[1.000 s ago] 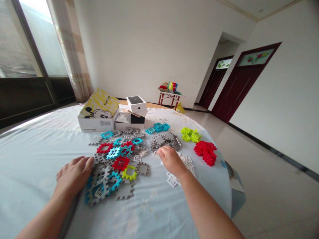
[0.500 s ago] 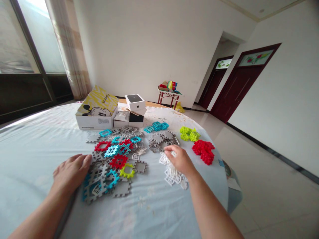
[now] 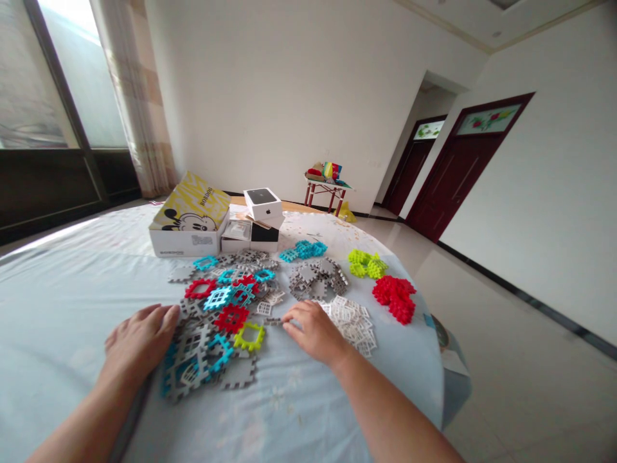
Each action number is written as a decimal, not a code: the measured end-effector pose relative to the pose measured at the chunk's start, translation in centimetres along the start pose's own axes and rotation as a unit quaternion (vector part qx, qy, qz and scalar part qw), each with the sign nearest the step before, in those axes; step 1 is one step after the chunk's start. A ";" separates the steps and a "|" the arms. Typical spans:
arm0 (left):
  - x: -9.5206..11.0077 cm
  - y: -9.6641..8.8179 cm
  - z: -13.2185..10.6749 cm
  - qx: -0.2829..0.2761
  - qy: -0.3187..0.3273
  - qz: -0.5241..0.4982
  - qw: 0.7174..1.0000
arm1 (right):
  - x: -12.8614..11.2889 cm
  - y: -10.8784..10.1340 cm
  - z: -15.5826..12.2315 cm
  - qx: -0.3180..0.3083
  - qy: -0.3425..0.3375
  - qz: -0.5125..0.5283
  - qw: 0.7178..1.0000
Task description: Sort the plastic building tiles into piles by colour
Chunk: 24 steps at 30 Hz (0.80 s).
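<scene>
A mixed heap of flat interlocking plastic tiles [image 3: 219,321], grey, cyan, red and yellow-green, lies on the pale blue tablecloth [image 3: 58,289]. My left hand [image 3: 139,341] rests flat at the heap's left edge, fingers stretched out. My right hand [image 3: 311,331] sits palm down between the heap and a pile of white tiles [image 3: 354,318]. Its fingertips touch a grey tile [image 3: 274,320], which they largely hide. Sorted piles lie beyond: grey [image 3: 318,280], cyan [image 3: 303,249], yellow-green [image 3: 366,263], red [image 3: 395,297].
A yellow cartoon-print box [image 3: 190,218] and stacked small white and black boxes [image 3: 260,218] stand at the back of the table. The table's rounded edge drops off at the right. A small red-legged table [image 3: 328,183] and dark doors [image 3: 457,173] are beyond.
My right hand has left the white pile and moved left and nearer, onto a grey tile beside the mixed heap. The white tiles now lie gathered. My left hand has stayed put.
</scene>
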<state>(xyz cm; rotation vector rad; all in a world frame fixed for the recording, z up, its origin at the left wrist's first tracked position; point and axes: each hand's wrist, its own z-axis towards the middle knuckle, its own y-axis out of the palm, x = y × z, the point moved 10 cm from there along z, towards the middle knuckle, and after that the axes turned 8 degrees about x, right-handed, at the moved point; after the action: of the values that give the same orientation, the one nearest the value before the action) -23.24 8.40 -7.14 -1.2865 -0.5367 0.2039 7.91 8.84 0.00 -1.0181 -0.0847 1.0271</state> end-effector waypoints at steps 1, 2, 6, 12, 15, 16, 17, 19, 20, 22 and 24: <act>0.0 0.0 0.0 0.000 0.000 0.000 1.000 | 0.8 -0.9 0.3 0.027 0.016 0.013 0.999; 0.0 0.0 -0.1 0.001 -0.001 0.000 1.000 | 1.8 -1.8 0.6 0.053 0.038 0.026 0.998; 0.2 -0.2 -0.2 0.003 0.003 0.002 1.000 | 8.3 -4.5 1.9 0.129 0.170 0.077 0.974; 0.3 -0.3 -0.3 0.014 0.004 -0.005 1.000 | 15.8 -6.0 3.7 0.183 0.294 0.048 0.937; 0.3 -0.5 -0.4 0.020 0.006 -0.007 1.000 | 16.0 -6.6 3.9 0.214 0.294 0.030 0.931; 0.3 -0.6 -0.4 0.023 0.006 -0.009 1.000 | 15.6 -6.6 3.8 0.218 0.291 0.029 0.931; 0.3 -0.6 -0.5 0.025 0.007 -0.011 1.000 | 15.1 -6.3 3.7 0.216 0.283 0.032 0.934; 0.4 -0.8 -0.5 0.027 0.009 -0.018 0.999 | 13.3 -5.3 3.7 0.197 0.252 0.046 0.946; 0.5 -0.8 -0.5 0.026 0.010 -0.022 0.999 | 12.2 -4.5 3.7 0.182 0.232 0.054 0.954; 0.6 -0.9 -0.5 0.030 0.010 -0.032 0.999 | 9.6 -2.6 3.7 0.143 0.187 0.069 0.969; 0.6 -1.1 -0.6 0.038 0.010 -0.043 0.998 | 7.0 -0.5 3.5 0.100 0.144 0.071 0.982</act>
<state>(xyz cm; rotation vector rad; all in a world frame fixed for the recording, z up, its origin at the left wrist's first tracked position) -22.60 7.84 -6.02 -1.1882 -0.5607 0.1375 10.40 16.32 -0.31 -0.9874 0.3274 0.9849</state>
